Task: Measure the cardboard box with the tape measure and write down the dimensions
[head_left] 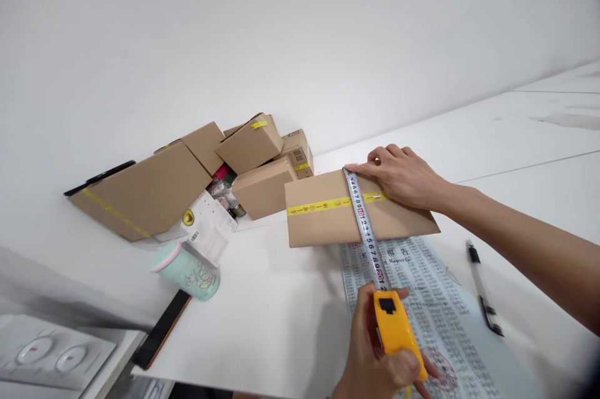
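Observation:
A flat-looking brown cardboard box (323, 224) with a yellow printed tape strip is raised or tilted above the table. My right hand (403, 177) grips its far edge, its rear fingers bent over and partly hidden. One outstretched digit presses the end of the metal measuring blade against that edge. My left hand (370, 355) is closed around the yellow tape measure (398, 330), nearer to me, thumb on the case. The blade runs straight across the box face and past its near edge to the case, with numbers to just beyond 20 showing.
Beneath the box lies a printed bluish sheet (450, 318), with a pen (482, 292) to its right. Several cardboard boxes (260, 189) are piled against the wall. A mint cup (197, 274) and a white package (210, 230) are at left, near the table edge (164, 327).

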`<control>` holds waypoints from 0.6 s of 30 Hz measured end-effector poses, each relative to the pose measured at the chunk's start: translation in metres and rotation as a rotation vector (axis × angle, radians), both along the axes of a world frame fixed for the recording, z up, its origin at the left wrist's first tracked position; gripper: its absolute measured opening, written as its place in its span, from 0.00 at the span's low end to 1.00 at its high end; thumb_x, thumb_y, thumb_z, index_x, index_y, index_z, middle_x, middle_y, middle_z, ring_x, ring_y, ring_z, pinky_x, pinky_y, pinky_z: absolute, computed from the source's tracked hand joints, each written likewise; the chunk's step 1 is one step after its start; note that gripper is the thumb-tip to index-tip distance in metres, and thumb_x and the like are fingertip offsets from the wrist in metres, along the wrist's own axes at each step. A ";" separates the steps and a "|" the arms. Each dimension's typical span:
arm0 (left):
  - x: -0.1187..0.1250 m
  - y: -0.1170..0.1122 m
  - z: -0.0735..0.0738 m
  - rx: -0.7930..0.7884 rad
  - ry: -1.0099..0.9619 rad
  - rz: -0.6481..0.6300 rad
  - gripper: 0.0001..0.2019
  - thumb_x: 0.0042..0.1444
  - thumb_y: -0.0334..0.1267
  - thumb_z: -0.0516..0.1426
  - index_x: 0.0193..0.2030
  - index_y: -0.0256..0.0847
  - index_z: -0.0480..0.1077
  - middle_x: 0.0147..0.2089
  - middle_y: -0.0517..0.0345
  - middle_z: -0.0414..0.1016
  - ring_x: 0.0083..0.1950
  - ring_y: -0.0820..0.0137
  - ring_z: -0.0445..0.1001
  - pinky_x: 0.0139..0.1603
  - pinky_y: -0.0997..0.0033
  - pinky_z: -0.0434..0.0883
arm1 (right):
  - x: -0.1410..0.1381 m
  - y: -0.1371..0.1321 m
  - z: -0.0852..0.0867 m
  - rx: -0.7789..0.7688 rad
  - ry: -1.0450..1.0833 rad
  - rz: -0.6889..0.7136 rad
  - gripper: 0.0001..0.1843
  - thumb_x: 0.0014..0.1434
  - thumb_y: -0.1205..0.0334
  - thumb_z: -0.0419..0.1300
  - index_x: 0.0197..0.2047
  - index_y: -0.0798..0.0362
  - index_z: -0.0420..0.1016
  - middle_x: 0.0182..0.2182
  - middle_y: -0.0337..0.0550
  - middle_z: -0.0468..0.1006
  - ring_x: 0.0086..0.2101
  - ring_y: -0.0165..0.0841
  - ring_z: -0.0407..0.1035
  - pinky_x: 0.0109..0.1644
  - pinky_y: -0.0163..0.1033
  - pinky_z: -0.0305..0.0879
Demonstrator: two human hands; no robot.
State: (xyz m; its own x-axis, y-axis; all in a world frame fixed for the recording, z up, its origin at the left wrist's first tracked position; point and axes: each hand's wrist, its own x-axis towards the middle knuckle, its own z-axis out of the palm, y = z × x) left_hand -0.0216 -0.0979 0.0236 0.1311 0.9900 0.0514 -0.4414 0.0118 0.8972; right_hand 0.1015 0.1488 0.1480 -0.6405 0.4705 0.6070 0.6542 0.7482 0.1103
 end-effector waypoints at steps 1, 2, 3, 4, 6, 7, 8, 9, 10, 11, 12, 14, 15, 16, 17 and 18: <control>0.000 0.000 0.000 -0.005 -0.001 0.000 0.40 0.40 0.55 0.72 0.57 0.52 0.60 0.65 0.45 0.57 0.28 0.75 0.79 0.20 0.81 0.74 | 0.000 0.000 0.000 0.000 0.001 0.000 0.29 0.68 0.65 0.43 0.65 0.32 0.68 0.46 0.52 0.73 0.40 0.44 0.64 0.43 0.47 0.56; 0.000 0.000 0.000 -0.005 -0.002 0.001 0.40 0.39 0.55 0.72 0.57 0.51 0.60 0.64 0.45 0.58 0.28 0.75 0.79 0.20 0.81 0.74 | 0.000 0.000 0.000 0.001 0.003 0.001 0.29 0.68 0.65 0.43 0.65 0.32 0.68 0.46 0.52 0.72 0.40 0.44 0.64 0.43 0.47 0.56; 0.000 0.000 0.000 -0.004 -0.004 0.003 0.41 0.39 0.55 0.72 0.58 0.52 0.60 0.64 0.45 0.58 0.28 0.75 0.79 0.20 0.81 0.74 | 0.000 0.000 0.000 0.002 0.006 0.003 0.29 0.68 0.65 0.43 0.65 0.32 0.68 0.46 0.51 0.72 0.40 0.44 0.64 0.43 0.47 0.56; 0.000 0.000 0.000 0.000 -0.006 0.008 0.41 0.39 0.55 0.72 0.58 0.53 0.59 0.64 0.45 0.58 0.28 0.75 0.79 0.20 0.81 0.74 | -0.001 0.001 -0.001 0.003 0.009 0.004 0.29 0.68 0.65 0.43 0.65 0.32 0.68 0.46 0.51 0.72 0.40 0.44 0.64 0.43 0.47 0.56; 0.000 0.001 0.000 -0.003 0.002 0.016 0.43 0.39 0.55 0.72 0.60 0.54 0.58 0.65 0.44 0.57 0.28 0.74 0.79 0.21 0.81 0.74 | -0.001 0.000 -0.001 0.002 0.014 0.005 0.29 0.68 0.65 0.43 0.65 0.31 0.68 0.46 0.51 0.72 0.40 0.44 0.64 0.44 0.48 0.57; 0.000 0.001 0.001 -0.016 0.012 0.022 0.44 0.39 0.55 0.72 0.60 0.54 0.57 0.65 0.43 0.57 0.29 0.74 0.79 0.21 0.80 0.74 | -0.001 0.000 -0.001 -0.002 0.017 0.007 0.29 0.68 0.64 0.43 0.65 0.31 0.68 0.46 0.51 0.73 0.40 0.44 0.64 0.44 0.48 0.57; 0.000 0.001 0.002 -0.035 0.026 0.027 0.45 0.38 0.55 0.73 0.60 0.53 0.57 0.66 0.43 0.58 0.30 0.73 0.80 0.21 0.80 0.74 | -0.001 0.000 -0.002 -0.007 0.024 0.007 0.29 0.68 0.64 0.42 0.65 0.32 0.68 0.46 0.51 0.73 0.40 0.45 0.64 0.44 0.49 0.58; -0.001 0.000 0.004 -0.056 0.043 0.033 0.45 0.37 0.54 0.73 0.60 0.52 0.58 0.65 0.43 0.59 0.30 0.72 0.80 0.21 0.79 0.74 | -0.001 -0.001 -0.002 -0.014 0.039 0.007 0.29 0.68 0.64 0.42 0.66 0.33 0.67 0.47 0.51 0.73 0.41 0.45 0.64 0.45 0.49 0.58; -0.001 -0.003 0.006 -0.071 0.061 0.043 0.44 0.36 0.53 0.73 0.59 0.50 0.60 0.65 0.43 0.60 0.30 0.72 0.79 0.22 0.79 0.74 | -0.001 -0.001 -0.003 -0.022 0.061 0.008 0.29 0.68 0.64 0.41 0.67 0.36 0.66 0.47 0.52 0.73 0.41 0.45 0.64 0.45 0.50 0.59; -0.003 -0.006 0.009 -0.077 0.080 0.053 0.42 0.36 0.53 0.73 0.57 0.49 0.62 0.64 0.44 0.62 0.30 0.72 0.79 0.22 0.79 0.74 | 0.000 -0.001 -0.004 -0.031 0.088 0.009 0.30 0.68 0.65 0.40 0.68 0.38 0.64 0.47 0.53 0.73 0.41 0.46 0.64 0.46 0.51 0.60; -0.005 -0.011 0.012 -0.072 0.104 0.062 0.40 0.36 0.53 0.73 0.55 0.47 0.64 0.62 0.44 0.64 0.29 0.72 0.79 0.22 0.78 0.74 | 0.000 -0.001 -0.006 -0.041 0.119 0.008 0.30 0.68 0.65 0.39 0.70 0.42 0.62 0.47 0.53 0.73 0.42 0.46 0.64 0.46 0.51 0.60; -0.012 -0.023 0.020 -0.019 0.164 0.105 0.38 0.37 0.55 0.72 0.54 0.45 0.66 0.60 0.44 0.68 0.29 0.70 0.79 0.23 0.75 0.74 | 0.002 -0.002 -0.009 -0.075 0.179 0.001 0.31 0.68 0.65 0.38 0.71 0.48 0.59 0.46 0.55 0.74 0.43 0.47 0.64 0.47 0.53 0.62; -0.018 -0.029 0.024 0.030 0.195 0.158 0.39 0.38 0.56 0.71 0.56 0.45 0.67 0.60 0.43 0.69 0.31 0.67 0.80 0.25 0.72 0.75 | 0.002 -0.003 -0.010 -0.099 0.208 -0.003 0.31 0.68 0.64 0.39 0.71 0.51 0.58 0.46 0.56 0.74 0.44 0.48 0.64 0.47 0.54 0.62; -0.026 -0.033 0.028 0.093 0.220 0.242 0.40 0.39 0.58 0.70 0.58 0.45 0.66 0.60 0.42 0.70 0.35 0.63 0.81 0.29 0.69 0.77 | 0.003 -0.005 -0.011 -0.125 0.238 -0.004 0.31 0.68 0.63 0.40 0.71 0.53 0.58 0.46 0.56 0.74 0.45 0.49 0.63 0.48 0.54 0.63; -0.036 -0.036 0.033 0.162 0.239 0.357 0.41 0.40 0.59 0.70 0.60 0.46 0.66 0.61 0.41 0.71 0.41 0.58 0.81 0.35 0.65 0.78 | 0.004 -0.007 -0.012 -0.154 0.270 -0.001 0.31 0.68 0.63 0.40 0.71 0.55 0.58 0.46 0.57 0.74 0.46 0.49 0.63 0.49 0.55 0.63; -0.047 -0.037 0.038 0.234 0.248 0.491 0.41 0.41 0.60 0.69 0.61 0.46 0.66 0.62 0.42 0.71 0.49 0.54 0.79 0.43 0.61 0.78 | 0.005 -0.011 -0.012 -0.183 0.305 0.009 0.31 0.68 0.62 0.41 0.71 0.56 0.57 0.46 0.57 0.74 0.46 0.49 0.63 0.50 0.56 0.63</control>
State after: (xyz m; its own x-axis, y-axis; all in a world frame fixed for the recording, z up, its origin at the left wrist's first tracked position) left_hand -0.0684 -0.1347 0.0611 -0.3029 0.9039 0.3020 -0.1218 -0.3510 0.9284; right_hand 0.1060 0.1380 0.1362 -0.4471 0.5843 0.6772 0.6300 0.7432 -0.2254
